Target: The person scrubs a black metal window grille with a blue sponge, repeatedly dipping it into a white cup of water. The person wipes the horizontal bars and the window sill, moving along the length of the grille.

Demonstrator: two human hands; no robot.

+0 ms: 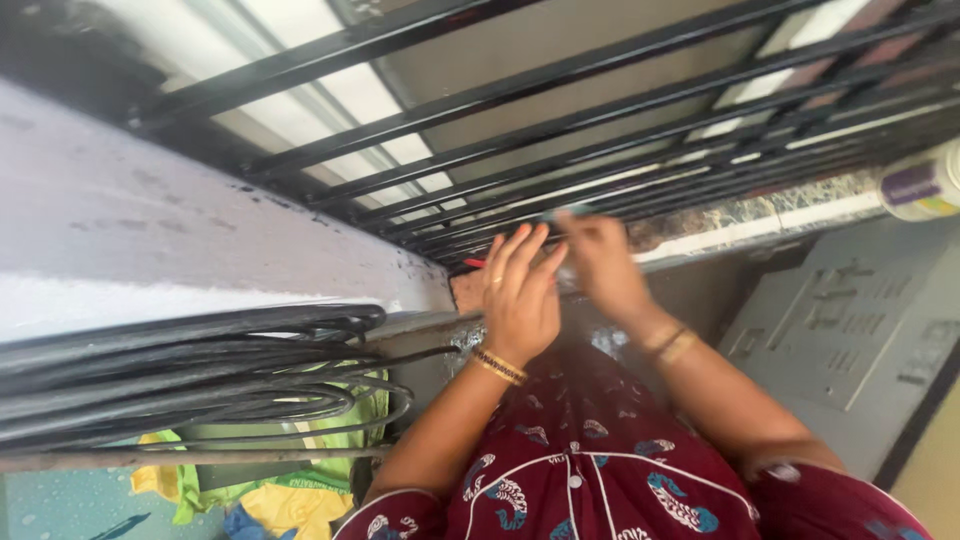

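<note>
My left hand point(520, 295) is spread flat, fingers apart, beside a small red thing point(473, 263) on the ledge point(740, 218) under the window bars point(560, 130); it looks light, pinchable mid-length. My right hand point(605, 260) is blurred, grip unclear

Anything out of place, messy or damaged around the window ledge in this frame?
A tangle of black cables is bunched loosely along the wall below the grille, not tied up. Crumpled yellow-green cloth lies heaped beneath it. The ledge looks wet or grimy. Both the left hand and right hand are motion-blurred, so whatever they hold is unclear.
</note>
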